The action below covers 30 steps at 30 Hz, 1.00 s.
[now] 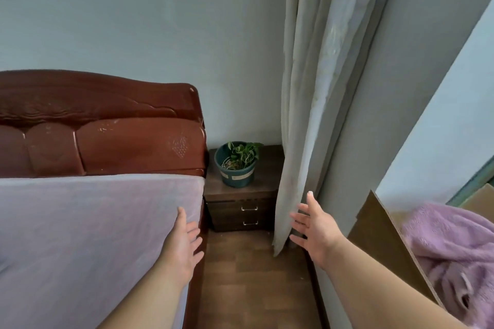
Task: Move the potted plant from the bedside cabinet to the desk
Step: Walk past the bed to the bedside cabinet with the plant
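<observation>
- The potted plant (236, 163) stands in a dark teal plastic pot with a pale band of label around its side; the writing on it is too small to read.
- It sits upright on top of the dark wooden bedside cabinet (242, 196), towards the back, near the wall; green leaves lean to the right over the rim.
- The cabinet has two drawers with small metal handles and is wedged between the bed and the curtain (307, 88).
- The reddish-brown headboard (101, 128) rises at the left, with a mattress (88, 235) in a pale lilac sheet in front of it.
- The curtain hangs down to the wooden floor (254, 275) just right of the cabinet, covering its right edge.
- A cardboard sheet (387, 243) and a fluffy lilac blanket (449, 256) lie at the lower right.
- Left hand (184, 246): grip spread apart, empty, over the mattress corner, well short of the pot.
- Right hand (314, 230): grip spread apart, empty, palm inward, in front of the curtain's lower edge.
</observation>
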Available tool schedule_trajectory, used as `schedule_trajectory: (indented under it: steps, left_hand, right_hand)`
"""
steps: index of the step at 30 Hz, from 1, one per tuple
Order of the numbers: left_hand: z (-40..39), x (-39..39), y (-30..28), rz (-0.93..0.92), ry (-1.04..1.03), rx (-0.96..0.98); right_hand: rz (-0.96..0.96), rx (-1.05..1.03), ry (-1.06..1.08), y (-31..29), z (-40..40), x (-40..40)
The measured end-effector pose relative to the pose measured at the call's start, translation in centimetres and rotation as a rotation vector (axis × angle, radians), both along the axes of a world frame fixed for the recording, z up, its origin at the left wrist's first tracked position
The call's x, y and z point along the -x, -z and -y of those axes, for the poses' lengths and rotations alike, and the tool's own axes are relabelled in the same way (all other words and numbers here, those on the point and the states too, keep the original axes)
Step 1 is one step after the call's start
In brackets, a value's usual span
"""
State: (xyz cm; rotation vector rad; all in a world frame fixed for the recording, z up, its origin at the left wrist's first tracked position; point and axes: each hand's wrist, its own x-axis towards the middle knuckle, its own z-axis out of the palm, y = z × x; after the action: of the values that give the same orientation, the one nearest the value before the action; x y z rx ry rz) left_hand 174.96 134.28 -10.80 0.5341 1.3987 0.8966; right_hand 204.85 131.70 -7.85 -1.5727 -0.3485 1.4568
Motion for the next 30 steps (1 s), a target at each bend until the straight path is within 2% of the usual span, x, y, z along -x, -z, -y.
schedule_trajectory:
  steps: [9,14,22,26,30]
  left_hand:
    - [-13.0,-2.2,1.6,0.059,-0.108,0.08]
    - [-22.8,-1.0,5.0,0.077,-0.151,0.099]
    - [-44.2,-1.5,8.2,0.028,-0.009,0.148]
    - [-51.5,-2.7,8.3,-0.042,0.095,0.143]
    - [-55.5,-2.3,10.0,-0.074,0.106,0.192]
  right_hand:
    - [-0.016,0.023,-0.118,-0.5,-17.4,-1.8]
    - [-0.014,0.062,-0.116,2.5,-26.7,-1.5]
    - [0.053,0.116,-0.011,5.8,-42.7,-1.6]
    - [0.059,0.175,0.053,7.2,-47.5,-2.0]
    - [0.045,0.23,0.082,10.0,-50.1,-2.3]
